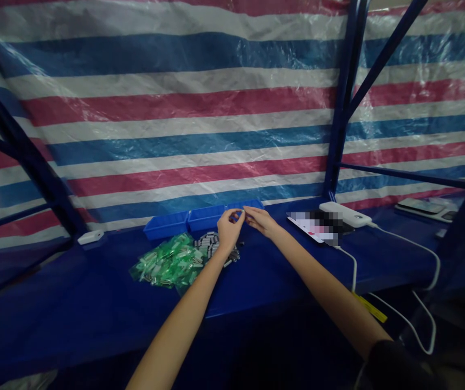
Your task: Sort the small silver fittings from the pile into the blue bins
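My left hand (pixel 230 226) is closed in a pinch above the blue shelf, its fingertips meeting those of my right hand (pixel 259 221). The fingers of my right hand are pressed together too. Whatever lies between the fingertips is too small to make out. Just behind both hands stand blue bins (pixel 206 218) in a row. Below and left of my left hand is a pile of small grey metallic pieces (pixel 207 244), partly hidden by my left forearm. Beside it lies a heap of green plastic bags (pixel 169 262) with small pieces in them.
To the right lie a phone-like device (pixel 311 227), partly pixelated, and a white power bank (pixel 345 214) with white cables. A white adapter (pixel 90 236) sits at the left. Blue posts (pixel 340 108) rise before a striped sheet (pixel 192 103). A yellow strip (pixel 370 307) hangs at the front edge.
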Action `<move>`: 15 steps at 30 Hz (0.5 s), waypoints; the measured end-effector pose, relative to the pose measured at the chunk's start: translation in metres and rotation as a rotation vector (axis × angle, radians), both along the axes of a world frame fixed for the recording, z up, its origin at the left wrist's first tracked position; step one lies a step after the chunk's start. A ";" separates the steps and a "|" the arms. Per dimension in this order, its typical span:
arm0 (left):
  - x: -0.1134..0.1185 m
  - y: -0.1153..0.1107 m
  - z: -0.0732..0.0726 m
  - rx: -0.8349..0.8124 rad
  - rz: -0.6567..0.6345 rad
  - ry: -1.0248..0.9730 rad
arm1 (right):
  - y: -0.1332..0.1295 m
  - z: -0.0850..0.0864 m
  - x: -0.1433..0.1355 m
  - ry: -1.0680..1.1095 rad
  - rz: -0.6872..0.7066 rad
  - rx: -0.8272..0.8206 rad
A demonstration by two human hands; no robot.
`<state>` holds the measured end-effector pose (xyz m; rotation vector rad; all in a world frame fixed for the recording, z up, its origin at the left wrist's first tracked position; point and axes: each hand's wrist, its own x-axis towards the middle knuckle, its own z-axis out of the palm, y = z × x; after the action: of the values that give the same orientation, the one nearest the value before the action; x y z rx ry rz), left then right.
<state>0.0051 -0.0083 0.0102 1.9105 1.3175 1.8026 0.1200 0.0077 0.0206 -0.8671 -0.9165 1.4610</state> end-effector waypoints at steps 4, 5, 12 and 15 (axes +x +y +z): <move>-0.001 0.002 0.001 -0.050 -0.015 -0.051 | -0.002 -0.002 -0.003 -0.022 0.087 -0.019; -0.001 0.003 0.001 -0.069 -0.021 -0.070 | -0.003 -0.002 -0.004 -0.028 0.105 -0.025; -0.001 0.005 -0.001 -0.128 0.004 -0.104 | -0.003 -0.001 -0.005 0.017 0.095 -0.006; -0.002 0.007 -0.002 -0.139 0.044 -0.088 | -0.003 -0.002 -0.004 0.009 0.098 0.017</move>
<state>0.0029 -0.0018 0.0078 1.7245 1.4243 1.7444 0.1159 0.0043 0.0190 -0.8123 -0.9743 1.5378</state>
